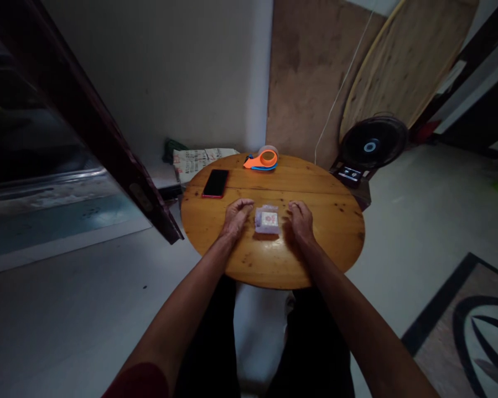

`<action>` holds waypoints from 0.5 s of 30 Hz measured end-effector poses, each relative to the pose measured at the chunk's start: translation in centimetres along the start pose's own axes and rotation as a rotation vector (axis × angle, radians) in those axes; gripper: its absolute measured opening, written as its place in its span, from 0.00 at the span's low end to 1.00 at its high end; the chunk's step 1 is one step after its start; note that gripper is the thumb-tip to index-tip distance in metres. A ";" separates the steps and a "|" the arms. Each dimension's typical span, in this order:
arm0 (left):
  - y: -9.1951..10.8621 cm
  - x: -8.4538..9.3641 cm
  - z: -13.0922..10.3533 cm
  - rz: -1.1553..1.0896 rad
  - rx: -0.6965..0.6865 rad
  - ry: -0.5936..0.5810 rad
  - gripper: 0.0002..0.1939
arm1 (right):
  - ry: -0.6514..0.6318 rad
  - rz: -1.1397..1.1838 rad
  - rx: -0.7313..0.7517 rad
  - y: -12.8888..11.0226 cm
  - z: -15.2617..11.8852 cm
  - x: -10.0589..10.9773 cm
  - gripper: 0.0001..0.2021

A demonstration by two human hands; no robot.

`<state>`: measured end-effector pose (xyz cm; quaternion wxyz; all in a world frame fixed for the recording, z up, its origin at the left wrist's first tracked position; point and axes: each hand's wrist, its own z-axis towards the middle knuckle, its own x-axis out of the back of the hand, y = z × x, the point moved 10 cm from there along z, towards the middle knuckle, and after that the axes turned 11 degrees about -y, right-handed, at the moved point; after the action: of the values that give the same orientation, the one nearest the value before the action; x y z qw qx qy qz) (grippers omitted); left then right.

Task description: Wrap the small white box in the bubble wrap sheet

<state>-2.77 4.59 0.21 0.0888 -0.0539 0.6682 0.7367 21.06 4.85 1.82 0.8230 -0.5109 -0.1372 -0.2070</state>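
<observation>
A small packet wrapped in clear bubble wrap (267, 220), with a pale box and reddish print showing through, lies near the middle of the round wooden table (323, 243). To its left rests my left hand (236, 217), fingers loosely bent and nothing in them. My right hand (301, 221) is on the other side, a little apart from the packet, its fingers slightly curled and holding nothing visible. Neither hand appears to touch the wrap. Beyond them, near the far edge, sits an orange and blue tape dispenser (262, 160) with a roll of tape on it.
A phone with a red edge (216, 183) lies at the table's left. A black fan (369, 145) stands past the right edge. Behind the table are a printed sack (201, 160) and a large round board (402, 66). A dark frame (95, 121) slants at left.
</observation>
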 end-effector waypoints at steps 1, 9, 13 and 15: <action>0.0 0.0 0.0 0.008 -0.007 -0.005 0.11 | 0.031 0.042 -0.045 0.2 -0.1 0.3 0.13; 1.0 -0.5 -0.2 0.098 -0.089 -0.050 0.07 | 0.044 0.185 -0.143 0.5 -0.2 0.2 0.10; 1.7 -1.5 -0.7 0.140 -0.077 -0.123 0.07 | 0.040 0.167 -0.144 0.7 -0.2 0.1 0.10; 1.8 -1.9 -0.9 0.157 -0.064 -0.154 0.08 | 0.046 0.160 -0.146 0.8 -0.2 0.1 0.10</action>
<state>-1.35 3.42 2.28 0.0802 0.0526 0.6376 0.7644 21.53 4.92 1.16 0.8005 -0.5739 -0.0616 -0.1616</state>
